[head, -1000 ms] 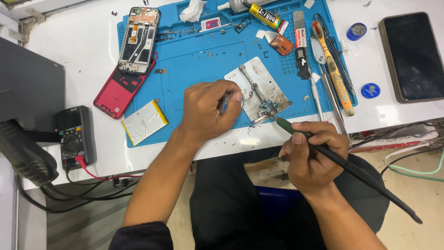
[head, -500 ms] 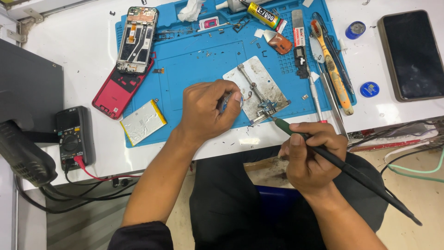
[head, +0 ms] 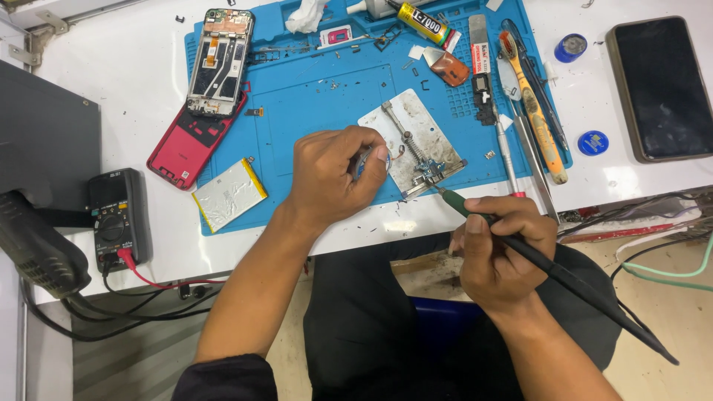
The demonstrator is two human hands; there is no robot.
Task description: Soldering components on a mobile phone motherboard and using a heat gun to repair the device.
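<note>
change since earlier frame: soldering iron (head: 549, 267) tip has crept leftward, now at the near edge of the metal holder plate (head: 413, 142); left hand (head: 330, 178) sits as before.
right hand (head: 501, 249): clenched around the dark handle of the soldering iron, pen-style, thumb on top; cord end runs off toward lower right.
iron tip: touching or just above the small board clamped at the plate's near corner; contact itself too small to tell.
left hand: curled over the blue work mat (head: 319, 104), fingers pinching a small round item, partly hidden; its kind cannot be told.
holder plate: lies tilted on the mat, just right of the left hand, spring bar running diagonally across it.
mat, far left: opened phone frame (head: 219, 59) overlapping a red back cover (head: 186, 148).
near left mat edge: silver battery pack (head: 229, 194), flat.
left of mat: multimeter (head: 115, 219) on the white bench, red lead plugged in.
mat, right side: orange-handled tool (head: 536, 111) among tweezers.
far right: dark phone (head: 661, 85), screen up, well apart from the hands.
</note>
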